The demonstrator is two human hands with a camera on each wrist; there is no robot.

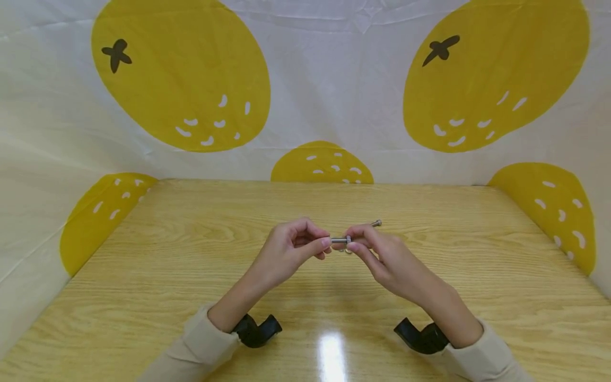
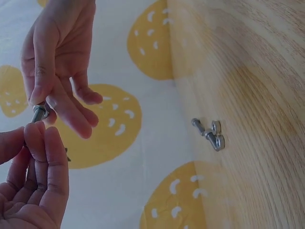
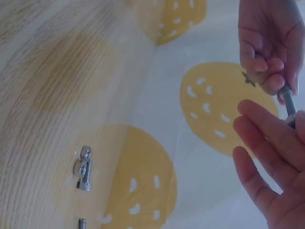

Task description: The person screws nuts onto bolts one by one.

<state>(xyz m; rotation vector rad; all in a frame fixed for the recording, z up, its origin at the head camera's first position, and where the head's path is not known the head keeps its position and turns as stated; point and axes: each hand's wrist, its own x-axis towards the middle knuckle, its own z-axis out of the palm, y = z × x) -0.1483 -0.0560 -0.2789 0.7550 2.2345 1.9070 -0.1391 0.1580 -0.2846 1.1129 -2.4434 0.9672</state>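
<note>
Above the table, my left hand [image 1: 286, 253] pinches one end of a metal bolt [image 1: 338, 241] between thumb and fingers. The bolt lies roughly level, pointing across to my right hand [image 1: 395, 261]. Thumb and forefinger of that right hand pinch a hex nut [image 1: 349, 240] around the bolt's other end. In the left wrist view the nut [image 2: 41, 110] shows at the right fingertips, with the bolt's shank [image 2: 36, 117] running down to the left fingers. The remaining right fingers [image 3: 259, 138] are spread loosely in the right wrist view. Left fingertips hide the bolt's far end.
On the wooden table [image 1: 191, 223], behind the hands, lie a loose bolt [image 1: 376, 223] and, close by, another bolt [image 2: 211, 138] with two nuts [image 2: 220, 142]. A white cloth [image 1: 334, 79] with yellow fruit prints stands around the table's back and sides.
</note>
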